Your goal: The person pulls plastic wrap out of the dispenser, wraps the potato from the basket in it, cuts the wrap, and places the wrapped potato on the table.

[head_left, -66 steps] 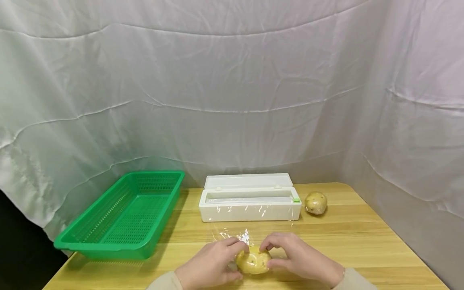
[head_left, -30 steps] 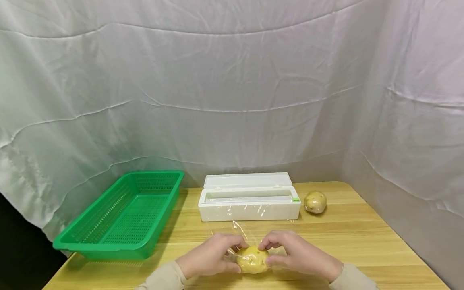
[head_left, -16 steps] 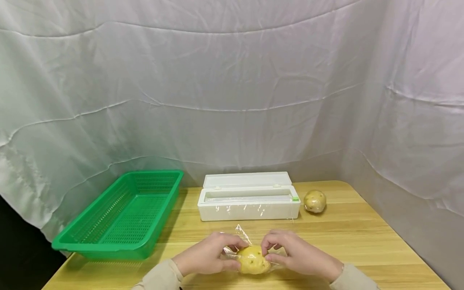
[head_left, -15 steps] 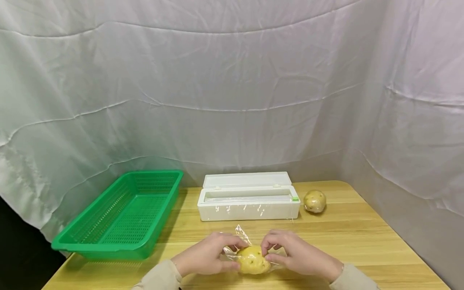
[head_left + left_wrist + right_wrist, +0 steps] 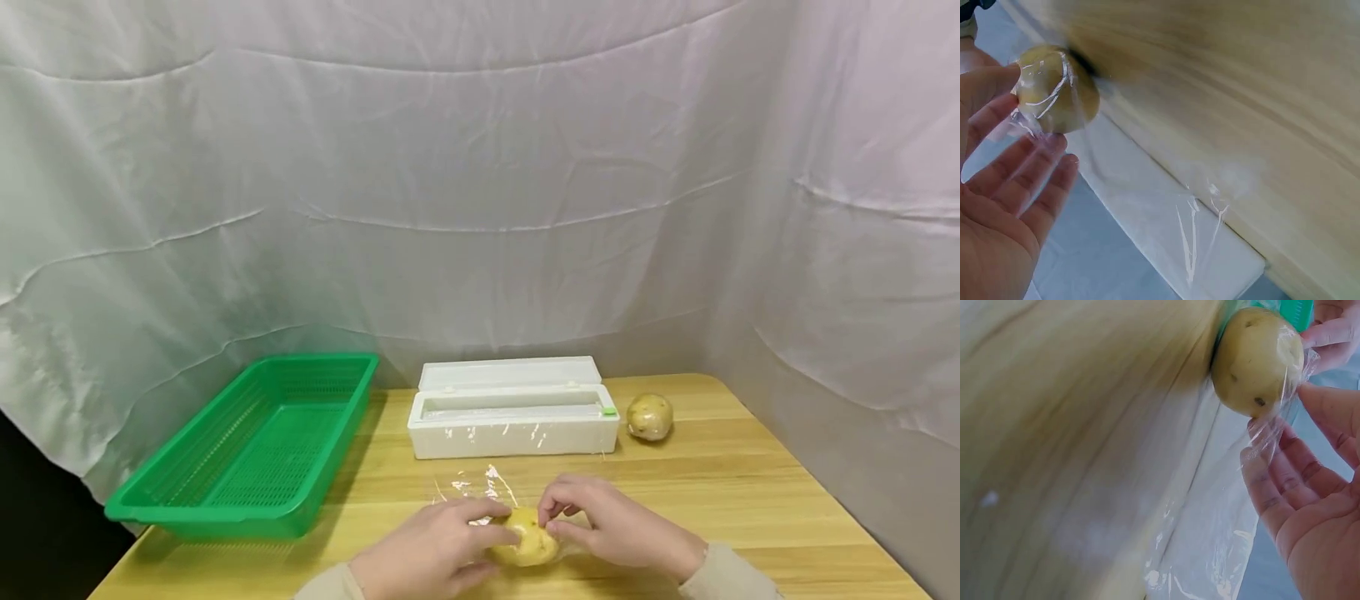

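Note:
A yellow potato (image 5: 534,543) lies on the table near its front edge, partly covered by clear cling film (image 5: 1191,231). My left hand (image 5: 438,546) is at the potato's left side, its fingers fairly straight and touching the film-covered top. In the left wrist view those fingers (image 5: 1041,181) are spread beside the potato. On the other side my right hand (image 5: 611,525) pinches the film against the potato's right end. The right wrist view shows bunched film (image 5: 1269,434) between that thumb and the fingers. Loose film stretches away behind the potato toward the white box (image 5: 517,437).
The white box's lid (image 5: 510,372) stands up, and a film roll (image 5: 517,413) lies inside. A green slider (image 5: 609,412) sits at its right end. Another potato (image 5: 649,417), shiny with wrap, is to its right. A green basket (image 5: 217,512) stands at left.
My left hand has stopped gripping film at the potato's left side, and its fingers now reach over the top. The loose film behind has spread flatter. My right hand stays nearly in place.

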Tool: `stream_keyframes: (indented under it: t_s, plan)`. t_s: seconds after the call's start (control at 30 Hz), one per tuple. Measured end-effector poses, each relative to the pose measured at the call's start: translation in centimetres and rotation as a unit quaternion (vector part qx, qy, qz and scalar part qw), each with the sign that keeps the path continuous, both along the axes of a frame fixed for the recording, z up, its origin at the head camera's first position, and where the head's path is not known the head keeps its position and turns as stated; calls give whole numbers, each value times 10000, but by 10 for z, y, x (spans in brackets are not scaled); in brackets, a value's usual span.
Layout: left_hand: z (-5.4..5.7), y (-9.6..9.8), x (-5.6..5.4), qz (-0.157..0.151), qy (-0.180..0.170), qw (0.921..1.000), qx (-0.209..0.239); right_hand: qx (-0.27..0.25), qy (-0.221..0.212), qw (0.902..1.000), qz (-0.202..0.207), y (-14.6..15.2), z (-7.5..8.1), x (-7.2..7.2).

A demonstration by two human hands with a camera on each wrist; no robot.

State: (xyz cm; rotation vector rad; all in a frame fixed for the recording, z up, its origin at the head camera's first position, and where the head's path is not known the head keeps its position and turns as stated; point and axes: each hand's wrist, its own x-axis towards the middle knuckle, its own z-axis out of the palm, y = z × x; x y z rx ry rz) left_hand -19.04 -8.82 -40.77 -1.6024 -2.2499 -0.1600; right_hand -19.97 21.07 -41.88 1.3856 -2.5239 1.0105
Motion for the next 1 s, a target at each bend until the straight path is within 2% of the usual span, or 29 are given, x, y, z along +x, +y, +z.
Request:
stream_keyframes:
  t_s: [0.1,0.27,0.47,0.6,0.8,1.0]
  plan:
    - [-5,-3,-3,-21,-265,9996,110,62,37,10000,-59,-2,-2,4]
    - [-9,-6,-10,-40,-612,9978,241,404,82,9984,-375,-5,-4,9]
    - [-9,-4,-16,130,-806,9963,253,601,561,9955,-473,-9,-4,8]
    - [-9,-2,-18,230,-1080,9932,374,540,509,9959,-509,-9,-3,4]
    - [-9,0,-22,414,-1573,9849,592,354,174,9985,-381,-6,0,-1]
    - [-8,3,-29,584,-2329,9677,768,152,159,9997,-45,-4,0,-7]
